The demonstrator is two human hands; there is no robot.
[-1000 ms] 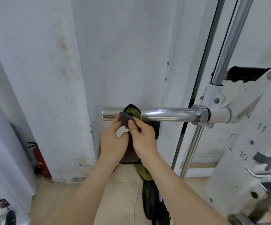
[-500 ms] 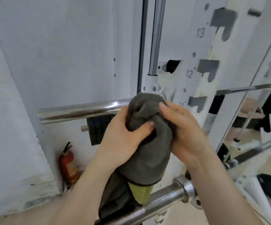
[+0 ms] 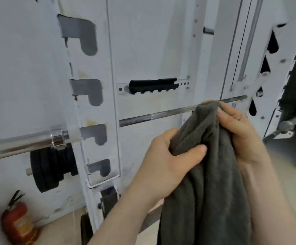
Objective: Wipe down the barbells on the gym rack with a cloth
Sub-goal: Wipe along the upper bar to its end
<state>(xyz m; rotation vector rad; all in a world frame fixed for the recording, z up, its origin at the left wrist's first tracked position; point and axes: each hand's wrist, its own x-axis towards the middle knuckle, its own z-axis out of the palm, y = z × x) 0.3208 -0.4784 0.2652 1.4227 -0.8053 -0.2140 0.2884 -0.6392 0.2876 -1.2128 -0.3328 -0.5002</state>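
Head view: I saw left hand [image 3: 163, 165] and right hand [image 3: 241, 131] clamped on a bunched dark grey towelling cloth [image 3: 205, 174], in front of the thin steel barbell shaft [image 3: 152, 116]; I judged its hanging tail could snag on the white steel rack [image 3: 108, 68].

My cloth [image 3: 205, 183] is dark grey. The rack [image 3: 97, 68] is white, the barbell [image 3: 152, 116] silver, the weights [image 3: 51, 167] black, the fire extinguisher [image 3: 18, 225] red.

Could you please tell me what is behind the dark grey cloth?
A thin grey metal bar on the white rack passes behind the dark grey cloth; the stretch it covers is hidden.
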